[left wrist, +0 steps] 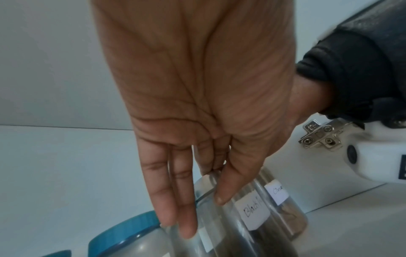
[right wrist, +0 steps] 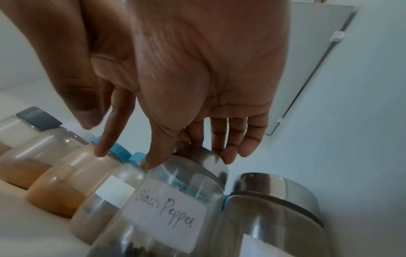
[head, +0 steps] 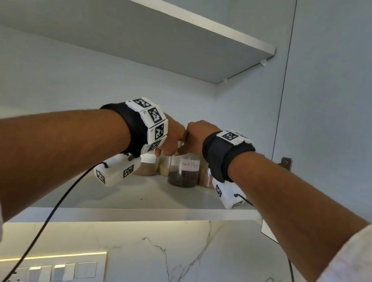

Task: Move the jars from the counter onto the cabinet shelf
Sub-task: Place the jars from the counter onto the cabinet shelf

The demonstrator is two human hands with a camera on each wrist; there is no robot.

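Forearms nearest my head camera, both hands over the Black Pepper jar (head: 184,171) on the cabinet shelf (head: 145,204).

Wrist bands hide the jar tops in my head view; neighbouring jars (right wrist: 57,180) are partly cut off, and the label beside it reads only "Cin". My left hand (left wrist: 197,107) points down, straight fingers (left wrist: 184,217) against the glass, thumb on the jar's shoulder. My right hand (right wrist: 197,73) hangs loosely extended, fingertips (right wrist: 151,161) resting on the steel lid (right wrist: 204,158); neither hand clearly grasps it.
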